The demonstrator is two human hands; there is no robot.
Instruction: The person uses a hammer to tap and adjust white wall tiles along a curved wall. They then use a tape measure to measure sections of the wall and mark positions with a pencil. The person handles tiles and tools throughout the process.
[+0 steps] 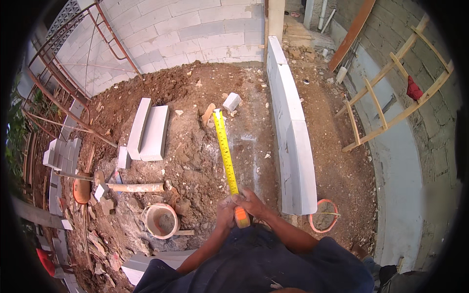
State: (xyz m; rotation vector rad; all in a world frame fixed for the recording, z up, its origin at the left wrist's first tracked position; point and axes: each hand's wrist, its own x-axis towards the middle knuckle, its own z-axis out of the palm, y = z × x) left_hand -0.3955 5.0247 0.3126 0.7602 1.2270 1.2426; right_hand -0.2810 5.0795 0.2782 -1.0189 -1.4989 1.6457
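Close to my body, both hands meet on a tape measure (242, 216) with an orange case. Its yellow blade (224, 146) is drawn out and points away from me over the dirt, tip near a small white block (232, 101). My left hand (225, 213) is closed around the left side of the case. At the mouth of the case, my right hand (250, 202) grips with its fingers by the blade's base. The fingers partly cover the case. To the right runs a low wall of white blocks (288, 117).
Two long white blocks (149, 129) lie left on rough soil. A bucket (161, 220) stands lower left, another bucket (324, 216) right of the low wall. A wooden ladder (383, 110) leans on the right wall. Metal scaffolding (73, 93) stands far left, a block wall (195, 31) behind.
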